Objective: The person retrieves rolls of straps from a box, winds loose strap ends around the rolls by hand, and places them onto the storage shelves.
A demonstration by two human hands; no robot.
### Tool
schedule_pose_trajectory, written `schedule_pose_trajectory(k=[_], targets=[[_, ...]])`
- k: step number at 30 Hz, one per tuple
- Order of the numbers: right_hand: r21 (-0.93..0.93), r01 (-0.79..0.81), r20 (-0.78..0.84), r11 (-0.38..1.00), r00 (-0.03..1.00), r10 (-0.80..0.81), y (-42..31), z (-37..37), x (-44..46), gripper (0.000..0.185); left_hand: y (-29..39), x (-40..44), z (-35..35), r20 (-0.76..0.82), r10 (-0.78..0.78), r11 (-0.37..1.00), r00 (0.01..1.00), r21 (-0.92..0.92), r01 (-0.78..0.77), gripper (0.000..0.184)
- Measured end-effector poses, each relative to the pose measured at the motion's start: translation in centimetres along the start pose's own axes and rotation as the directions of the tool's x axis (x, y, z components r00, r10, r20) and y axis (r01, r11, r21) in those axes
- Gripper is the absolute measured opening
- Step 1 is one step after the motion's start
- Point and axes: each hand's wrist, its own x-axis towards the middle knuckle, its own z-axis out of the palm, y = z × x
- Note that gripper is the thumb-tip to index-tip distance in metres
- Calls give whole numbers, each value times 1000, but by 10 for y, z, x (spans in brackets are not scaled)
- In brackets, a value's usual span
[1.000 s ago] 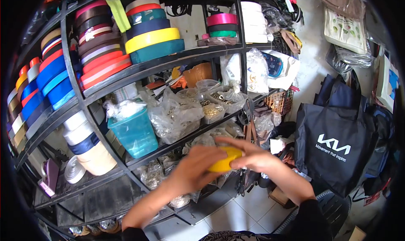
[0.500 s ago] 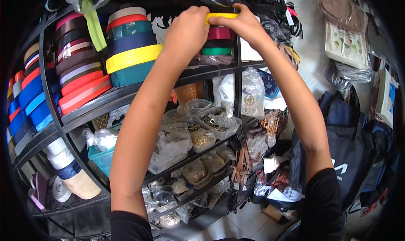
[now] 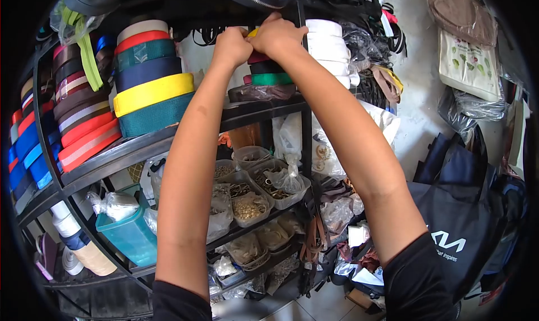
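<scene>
At the upper middle, both my hands are at a yellow webbing roll (image 3: 254,33), of which only a small piece shows between them. My left hand (image 3: 232,47) is closed at its left side. My right hand (image 3: 279,35) grips it from the right and covers most of it. Below my hands is a stack of rolls on the shelf, including a green roll (image 3: 273,79) and a dark plastic-wrapped one (image 3: 261,92). My fingertips are largely hidden behind the hands.
Left of my arms stand stacked webbing rolls, among them a wide yellow one (image 3: 154,94). White rolls (image 3: 327,43) are beyond the shelf post. Lower shelves hold a teal bin (image 3: 128,226) and tubs of small metal parts (image 3: 250,206). A black bag (image 3: 449,220) hangs at right.
The view has shifted, so the shelves appear further left. My right hand has turned over the yellow roll, hiding more of it. White rolls behind the post have come into sight.
</scene>
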Motion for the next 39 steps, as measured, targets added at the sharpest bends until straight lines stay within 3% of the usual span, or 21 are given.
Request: schedule_pose_trajectory(k=[2,8,12,14,16,19,22,26,32,34,37,39], targets=[[-49,-12,71,999,997,15,-5,-1,3,99,-5,-1,1,11,-3,999,1000,-54,4,33],[-89,-31,47,996,998,35,-13,-1,-2,83,-43,16,24,7,68,957,998,-283,-63,30],[-95,-28,137,995,990,41,-26,-22,-5,63,-33,8,16,24,52,963,998,-264,-44,30],[-301,78,140,950,990,-37,-31,-17,0,56,-26,3,13,14,45,946,999,-321,-38,29],[-253,-42,99,967,993,69,-31,-14,6,59,-25,2,11,25,34,942,999,-335,-24,28],[-247,1,88,969,996,22,-25,-10,5,58,-24,2,13,-11,63,966,998,-251,-64,29],[-192,-55,23,980,998,60,-25,-2,4,57,-26,4,14,-5,97,973,995,-210,-96,30],[-167,-57,95,984,993,74,-22,5,9,58,-30,4,12,56,116,978,992,-179,-104,30],[-100,-48,91,994,994,57,-17,6,7,58,-22,-1,10,72,135,957,988,-267,-111,28],[68,-48,19,996,999,47,-14,11,5,57,-26,2,13,46,164,967,985,-205,-151,28],[229,49,-36,972,999,-41,-2,15,-1,61,-29,8,12,138,184,977,973,-136,-165,30],[242,147,-94,959,987,-128,8,23,-9,64,-20,0,12,107,170,984,980,-75,-163,31]])
